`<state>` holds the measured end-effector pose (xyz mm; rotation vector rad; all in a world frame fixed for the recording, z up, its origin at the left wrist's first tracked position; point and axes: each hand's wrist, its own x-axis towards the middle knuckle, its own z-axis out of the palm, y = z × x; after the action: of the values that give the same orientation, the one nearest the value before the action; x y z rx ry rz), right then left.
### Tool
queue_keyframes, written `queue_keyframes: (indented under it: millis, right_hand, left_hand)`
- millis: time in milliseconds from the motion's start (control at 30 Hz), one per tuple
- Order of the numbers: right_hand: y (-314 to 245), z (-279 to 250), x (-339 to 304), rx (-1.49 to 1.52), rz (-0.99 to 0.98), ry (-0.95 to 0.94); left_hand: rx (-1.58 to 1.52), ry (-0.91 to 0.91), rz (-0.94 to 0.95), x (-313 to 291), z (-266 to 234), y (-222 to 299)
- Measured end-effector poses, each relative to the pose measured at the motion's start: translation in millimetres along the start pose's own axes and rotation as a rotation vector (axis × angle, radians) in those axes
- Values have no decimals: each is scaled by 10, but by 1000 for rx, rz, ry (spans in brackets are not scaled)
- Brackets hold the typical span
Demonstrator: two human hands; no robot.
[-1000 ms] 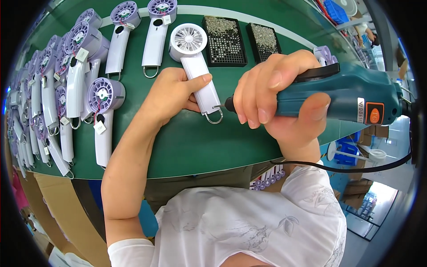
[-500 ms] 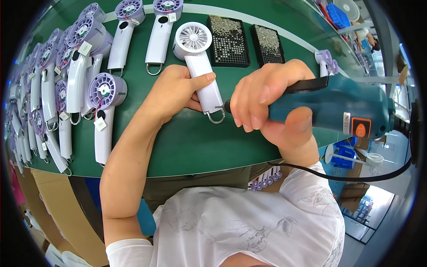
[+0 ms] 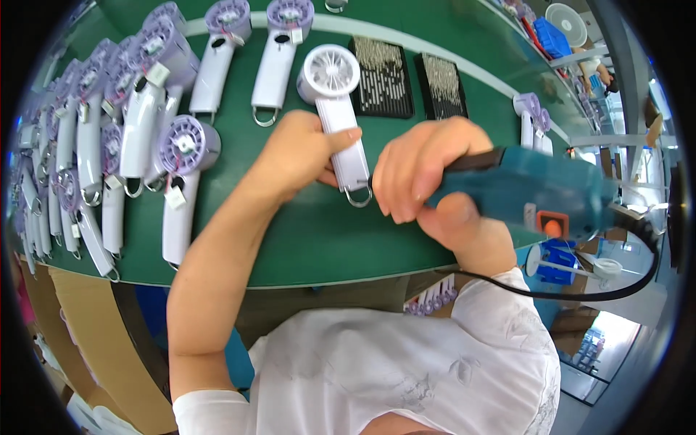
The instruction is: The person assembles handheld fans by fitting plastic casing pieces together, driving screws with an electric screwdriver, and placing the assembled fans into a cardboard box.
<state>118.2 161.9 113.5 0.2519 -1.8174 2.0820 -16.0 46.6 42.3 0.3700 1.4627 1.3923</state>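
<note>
My left hand [image 3: 301,156] is closed round the handle of a white handheld fan [image 3: 341,119], its thumb across the front. The fan's round head points away from me and its wire loop toward me. My right hand [image 3: 435,170] grips a teal electric screwdriver [image 3: 536,192] lying nearly level, tip pointing left. That tip meets or nearly meets the handle's lower end beside the loop; contact is hard to make out. Just beyond stand two black screw trays, a larger tray [image 3: 386,114] and a smaller tray [image 3: 444,115], both holding small metal screws.
Many white and lilac fans with open heads crowd the left of the green table [image 3: 326,250]; the closest fan [image 3: 181,210] lies left of my forearm. Two more fans [image 3: 533,119] sit at the far right. The screwdriver's black cable [image 3: 565,295] loops below my right wrist.
The table and fans sit slightly further right and lower in the picture. The screwdriver's body has shifted left and looks blurred. Both hands keep their holds.
</note>
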Motion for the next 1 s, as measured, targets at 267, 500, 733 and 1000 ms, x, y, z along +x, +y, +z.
queue_keyframes:
  millis: [267, 500, 733, 1000]
  right_hand:
    - [190, -128, -53, -129, -135, -98]
    - [98, -93, -152, -127, -112, -64]
    - [-260, -86, -77, 17, -225, -185]
    - [-573, -443, -43, 183, 158, 361]
  left_hand:
    - [-20, -3, 6, 17, 12, -130]
    - [17, 7, 13, -59, 101, -118]
    - [40, 40, 87, -81, 115, -148]
    - [836, 521, 358, -793, 449, 25]
